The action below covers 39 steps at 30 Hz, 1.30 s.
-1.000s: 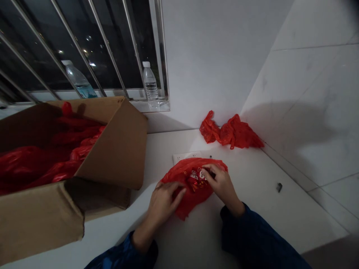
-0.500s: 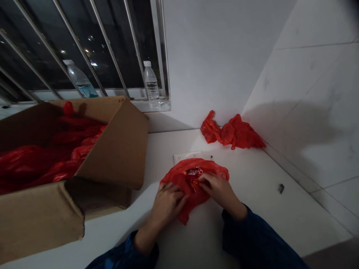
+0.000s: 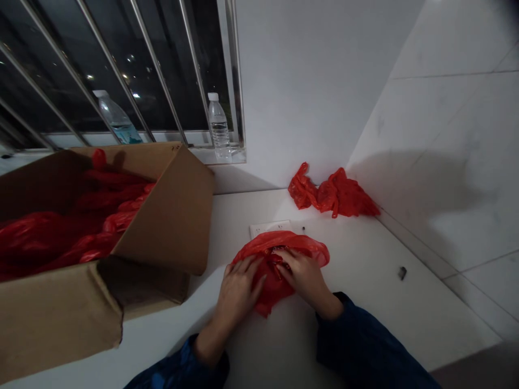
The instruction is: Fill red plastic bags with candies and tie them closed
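Note:
A crumpled red plastic bag [image 3: 279,246] lies on the white counter [image 3: 365,281] just in front of me. My left hand [image 3: 237,289] presses on its left side with fingers spread over the plastic. My right hand [image 3: 304,275] grips its middle, fingers curled into the folds. A small packet with white print shows faintly inside the bag, mostly hidden by my fingers. Both sleeves are dark blue.
An open cardboard box [image 3: 166,216] full of red bags [image 3: 60,237] stands at the left. Another crumpled red bag [image 3: 336,194] lies by the back wall. A white wall socket plate [image 3: 267,227] sits behind the bag. Two water bottles [image 3: 219,127] stand on the window sill.
My hands have drawn closer together and bunched the bag smaller. The printed packet that showed on top a second ago is now mostly covered by plastic and fingers.

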{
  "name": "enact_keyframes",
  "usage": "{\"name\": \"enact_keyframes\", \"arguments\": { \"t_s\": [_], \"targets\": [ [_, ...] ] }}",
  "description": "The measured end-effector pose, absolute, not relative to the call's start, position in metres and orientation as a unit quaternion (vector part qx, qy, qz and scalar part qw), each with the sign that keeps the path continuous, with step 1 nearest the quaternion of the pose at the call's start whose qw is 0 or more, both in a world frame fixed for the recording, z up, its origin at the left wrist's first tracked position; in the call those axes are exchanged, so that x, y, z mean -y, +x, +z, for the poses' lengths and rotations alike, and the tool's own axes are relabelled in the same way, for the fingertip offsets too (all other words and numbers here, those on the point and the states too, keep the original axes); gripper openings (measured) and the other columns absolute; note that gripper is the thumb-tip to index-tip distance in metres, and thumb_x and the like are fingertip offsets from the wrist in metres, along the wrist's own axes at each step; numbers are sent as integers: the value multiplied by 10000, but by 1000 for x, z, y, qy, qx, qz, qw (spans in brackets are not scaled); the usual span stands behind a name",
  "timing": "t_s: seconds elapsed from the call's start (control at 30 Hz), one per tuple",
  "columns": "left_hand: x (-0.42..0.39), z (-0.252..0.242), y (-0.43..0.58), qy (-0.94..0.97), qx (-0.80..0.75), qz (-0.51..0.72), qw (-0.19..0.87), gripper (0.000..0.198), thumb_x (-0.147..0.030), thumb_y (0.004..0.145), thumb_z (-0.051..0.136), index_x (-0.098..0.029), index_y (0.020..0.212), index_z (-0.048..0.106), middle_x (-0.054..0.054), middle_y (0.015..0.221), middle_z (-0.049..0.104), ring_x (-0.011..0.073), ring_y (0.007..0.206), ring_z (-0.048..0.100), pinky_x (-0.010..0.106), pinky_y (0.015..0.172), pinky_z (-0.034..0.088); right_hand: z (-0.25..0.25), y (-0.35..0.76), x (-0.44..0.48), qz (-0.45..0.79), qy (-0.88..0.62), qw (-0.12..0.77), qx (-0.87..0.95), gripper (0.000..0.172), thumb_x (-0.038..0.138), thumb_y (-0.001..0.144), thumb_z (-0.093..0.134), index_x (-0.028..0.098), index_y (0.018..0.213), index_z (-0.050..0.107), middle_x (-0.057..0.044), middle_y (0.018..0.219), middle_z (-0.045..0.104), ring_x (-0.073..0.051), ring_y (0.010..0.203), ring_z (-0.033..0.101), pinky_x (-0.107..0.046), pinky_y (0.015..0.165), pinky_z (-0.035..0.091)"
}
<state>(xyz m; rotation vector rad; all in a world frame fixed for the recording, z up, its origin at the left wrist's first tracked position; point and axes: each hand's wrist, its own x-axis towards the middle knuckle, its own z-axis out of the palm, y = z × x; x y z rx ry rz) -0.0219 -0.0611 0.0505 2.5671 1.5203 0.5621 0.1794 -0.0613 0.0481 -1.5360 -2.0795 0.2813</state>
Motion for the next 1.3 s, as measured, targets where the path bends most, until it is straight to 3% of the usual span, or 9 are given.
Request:
{"name": "enact_keyframes", "arguments": {
  "t_s": [0.17,0.37,0.57,0.7,0.77,0.9,1.07,1.17,1.3],
  "targets": [
    [47,58,-12,836,-520,171,44,392,-223,934,515,-184,1318,581,150,1303,623,316,1133,615,492,932,438,52,181,66,70,-582,281,760,268,264,949,515,268,1159,681,-66,1066,738,-255,902,697,-368,755,529],
    [85,95,-30,875,-431,210,62,296,-325,944,531,-270,1209,651,73,1115,698,250,1013,630,406,903,448,73,224,95,-49,-559,421,713,191,252,963,511,248,1079,663,-72,990,705,-220,898,665,-352,827,512],
    [127,81,-57,870,-431,238,-27,477,-396,813,700,-308,1273,609,63,967,666,241,831,625,340,720,489,86,250,85,-115,-578,387,709,353,344,895,621,199,1216,590,-132,1181,617,-294,1100,581,-432,935,467],
    [121,80,-55,891,-419,172,24,102,-313,887,606,-260,919,687,-5,701,647,173,588,581,278,588,434,119,258,60,-21,-565,323,759,67,287,888,622,223,886,644,-69,1026,671,-270,992,608,-437,892,448],
    [113,98,-54,884,-418,194,79,169,-289,918,558,-232,778,635,-8,684,627,152,583,577,250,565,422,141,262,50,87,-515,352,777,100,295,875,633,223,809,613,-51,1040,672,-242,997,614,-410,896,454],
    [93,162,-50,819,-428,364,112,118,-317,934,555,-219,913,618,5,812,632,141,713,603,222,653,466,174,254,34,328,-392,493,704,147,376,859,638,238,907,625,-43,1188,648,-216,1093,598,-371,928,463],
    [57,217,-24,718,-427,534,131,162,-329,907,595,-193,989,627,25,913,639,147,798,608,224,715,476,185,214,22,486,-250,679,490,159,377,824,642,227,860,605,-42,957,697,-221,985,647,-389,918,498],
    [39,218,-11,651,-411,606,202,222,-338,894,606,-180,1048,628,27,930,637,129,756,582,194,646,454,182,201,20,519,-202,708,435,170,368,805,673,224,829,586,-23,867,666,-207,894,651,-393,906,513],
    [32,205,-5,596,-362,658,285,207,-331,882,635,-187,1030,644,29,944,657,121,798,589,176,687,461,175,197,24,476,-248,675,506,287,389,827,691,249,1056,590,-34,1112,630,-177,880,630,-370,889,511]
  ]
}}
